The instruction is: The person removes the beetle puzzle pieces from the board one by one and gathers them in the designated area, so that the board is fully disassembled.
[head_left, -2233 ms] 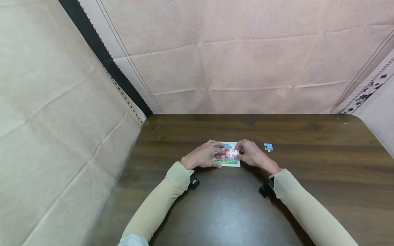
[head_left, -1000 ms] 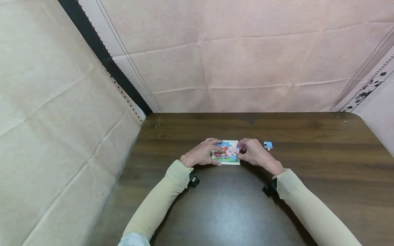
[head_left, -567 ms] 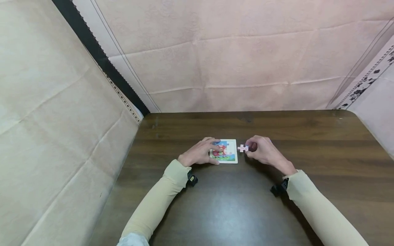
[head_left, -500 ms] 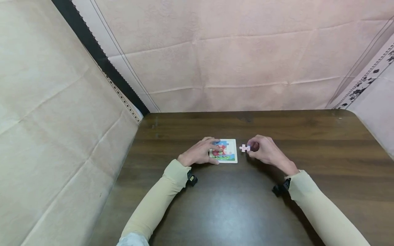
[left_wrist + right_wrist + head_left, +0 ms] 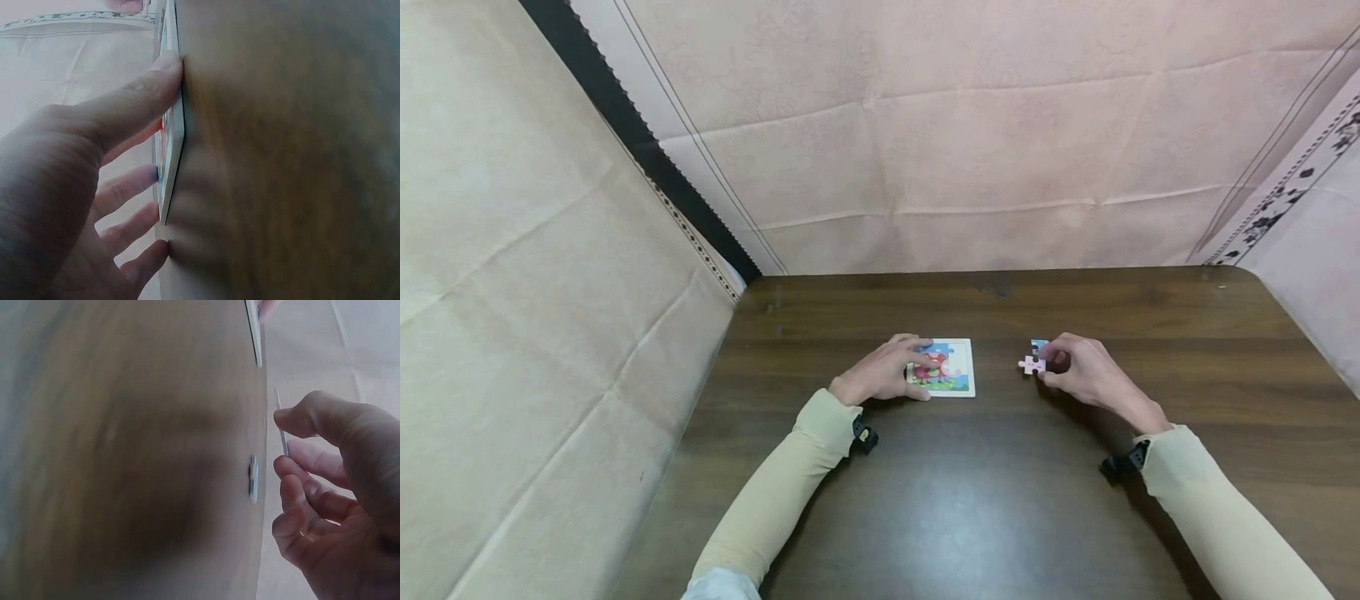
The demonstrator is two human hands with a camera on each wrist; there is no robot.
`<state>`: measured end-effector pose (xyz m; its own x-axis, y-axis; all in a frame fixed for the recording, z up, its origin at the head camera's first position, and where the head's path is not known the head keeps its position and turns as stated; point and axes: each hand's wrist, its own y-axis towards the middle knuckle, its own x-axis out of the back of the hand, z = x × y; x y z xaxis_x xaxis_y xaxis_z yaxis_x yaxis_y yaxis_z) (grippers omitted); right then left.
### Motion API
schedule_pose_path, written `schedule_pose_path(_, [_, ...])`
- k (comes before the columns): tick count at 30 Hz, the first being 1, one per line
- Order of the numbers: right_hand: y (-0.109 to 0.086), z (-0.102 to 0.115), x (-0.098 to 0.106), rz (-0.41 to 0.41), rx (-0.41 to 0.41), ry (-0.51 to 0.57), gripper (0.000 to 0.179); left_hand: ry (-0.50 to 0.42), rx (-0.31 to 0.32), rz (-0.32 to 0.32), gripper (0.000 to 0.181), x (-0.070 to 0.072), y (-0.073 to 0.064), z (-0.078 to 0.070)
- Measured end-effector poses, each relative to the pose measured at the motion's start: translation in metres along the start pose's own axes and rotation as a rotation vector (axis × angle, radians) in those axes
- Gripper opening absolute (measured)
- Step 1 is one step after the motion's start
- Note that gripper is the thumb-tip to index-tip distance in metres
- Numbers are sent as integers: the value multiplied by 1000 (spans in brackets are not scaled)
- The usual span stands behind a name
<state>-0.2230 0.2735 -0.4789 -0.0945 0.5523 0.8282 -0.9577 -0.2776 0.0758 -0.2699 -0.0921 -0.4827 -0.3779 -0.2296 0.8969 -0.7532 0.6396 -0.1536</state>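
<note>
A jigsaw puzzle tray (image 5: 957, 344) with a white border and a colourful cartoon picture lies on the table. My left hand (image 5: 880, 371) holds it at its left side, thumb on the near edge (image 5: 176, 125) and fingers spread over the far part. Pinched between thumb and fingers of my right hand (image 5: 1093, 373) is a pink puzzle piece (image 5: 1028, 365), to the right of the tray. The right wrist view shows that piece (image 5: 277, 399) edge-on, raised off the table. A blue puzzle piece (image 5: 1037, 343) lies just beyond, partly hidden by the right hand and the pink piece.
The brown wooden table (image 5: 970, 500) has rounded far corners. Pale cloth (image 5: 985, 150) hangs behind it, with more cloth (image 5: 572, 333) along the left. Dark camera mounts (image 5: 1123, 465) sit on both wrists.
My right hand has lifted the pink piece out of the tray and carried it right, over to the blue piece. The left hand has stayed on the tray.
</note>
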Motion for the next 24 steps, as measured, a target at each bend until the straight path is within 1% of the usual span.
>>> schedule_pose_path(6, [-5,-12,4,26,-16,-1,27,-16,7,3,60,0,-1,-1])
schedule_pose_path(14, [-5,-23,5,53,-17,-1,26,-10,8,4,63,-1,1,0])
schedule_pose_path(24, [-3,-26,8,98,-16,17,27,-4,14,5,61,-2,0,1])
